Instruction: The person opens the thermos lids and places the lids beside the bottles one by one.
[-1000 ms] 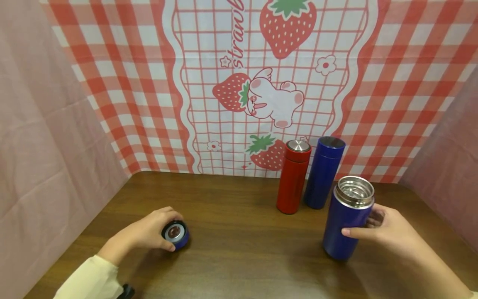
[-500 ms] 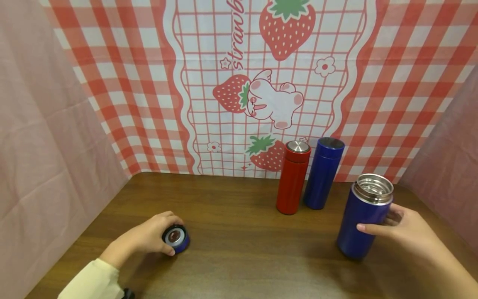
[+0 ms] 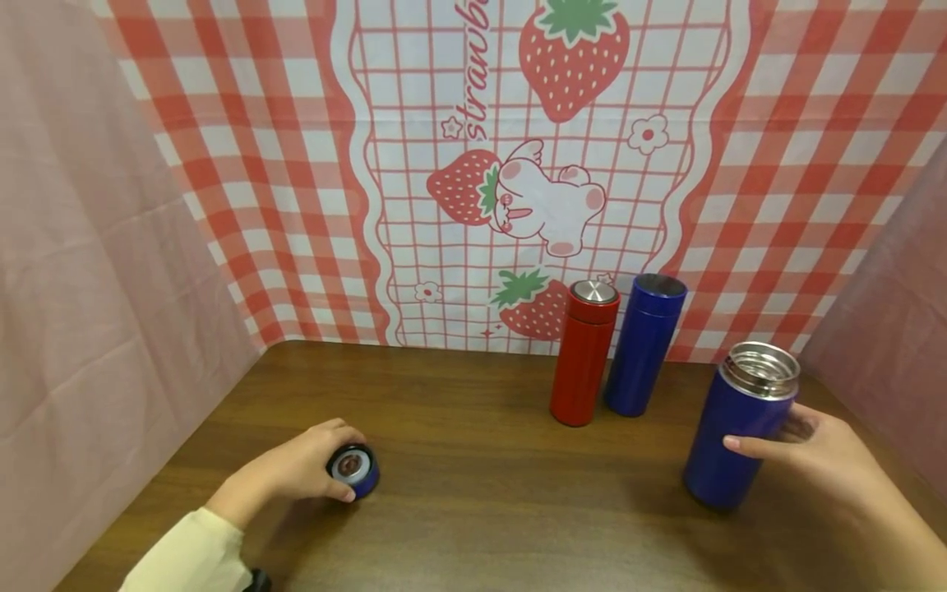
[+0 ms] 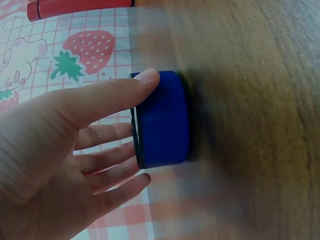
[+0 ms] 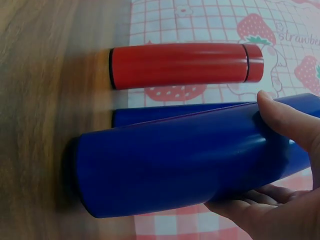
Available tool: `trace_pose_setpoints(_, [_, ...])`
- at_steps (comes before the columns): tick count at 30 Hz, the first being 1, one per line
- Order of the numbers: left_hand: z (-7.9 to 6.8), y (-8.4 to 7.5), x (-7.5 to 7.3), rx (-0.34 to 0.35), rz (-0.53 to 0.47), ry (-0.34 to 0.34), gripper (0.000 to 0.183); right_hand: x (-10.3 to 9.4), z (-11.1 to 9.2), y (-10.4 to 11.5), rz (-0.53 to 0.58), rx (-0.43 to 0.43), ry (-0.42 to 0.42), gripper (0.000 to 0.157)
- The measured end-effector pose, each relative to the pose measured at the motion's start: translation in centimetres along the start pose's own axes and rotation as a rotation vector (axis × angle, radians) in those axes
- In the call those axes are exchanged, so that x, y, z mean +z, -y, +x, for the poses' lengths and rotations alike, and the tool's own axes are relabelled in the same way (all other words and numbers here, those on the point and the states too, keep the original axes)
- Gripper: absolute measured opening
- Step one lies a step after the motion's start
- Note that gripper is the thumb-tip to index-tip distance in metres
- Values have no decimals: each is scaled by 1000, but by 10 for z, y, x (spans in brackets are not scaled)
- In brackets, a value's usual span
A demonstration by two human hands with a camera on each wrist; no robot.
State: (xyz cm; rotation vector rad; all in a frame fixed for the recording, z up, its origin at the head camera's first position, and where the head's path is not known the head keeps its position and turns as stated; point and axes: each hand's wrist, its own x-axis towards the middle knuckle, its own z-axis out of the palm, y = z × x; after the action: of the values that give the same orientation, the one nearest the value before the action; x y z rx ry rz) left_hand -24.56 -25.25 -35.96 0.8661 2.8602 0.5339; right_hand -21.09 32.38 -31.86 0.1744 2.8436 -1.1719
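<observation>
Left hand and blue screw lid, on the near left part of a wooden table. The lid is inverted, its dark-rimmed, pale-centred underside uppermost. The hand pinches it: the thumb presses along the blue outer wall, with its tip near the rim, while the other fingers lie slightly spread on the opposite side, some of their tips hidden behind the lid. The lid thus sits between thumb and fingers, at the fingertips and clear of the palm. A pale yellow sleeve covers the forearm.

Right hand and open blue vacuum flask, near the table's right side. The thumb lies across the near wall and the fingers curve around the far wall, so that the hand grips the body above its lower part; the steel mouth projects above the hand, uncovered. Contact between the base and the table cannot be told.

A red vacuum flask with a silver-topped cap and a capped blue vacuum flask with a dark top stand upright, side by side, between the two hands and farther back. Behind them hangs a red-and-white checked cloth printed with strawberries.
</observation>
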Motion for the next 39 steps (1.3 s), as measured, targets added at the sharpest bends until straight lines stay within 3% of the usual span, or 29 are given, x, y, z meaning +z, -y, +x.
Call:
trace_pose_setpoints(7, [6,-10,-4,-79,-6,55,68,0,4,-5,63,19,8,97])
trace_pose_setpoints(10, [11,-18,-9,-141,-21,86,70,1,6,-7,62,24,-7,96])
trace_pose_setpoints(14, [20,-31,-18,-171,5,131,71,1,9,-11,60,33,-8,97])
trace_pose_setpoints(21, [50,-58,-39,-116,89,181,64,1,13,-20,45,-8,3,94])
trace_pose_setpoints(27, [87,-87,-59,-55,133,206,59,3,12,-24,44,-17,3,93])
trace_pose_setpoints(32, [123,-110,-70,5,93,140,56,4,11,-25,30,-38,-17,91])
trace_pose_setpoints(39, [165,-138,-71,31,-21,-71,65,5,10,-24,15,-54,-27,88])
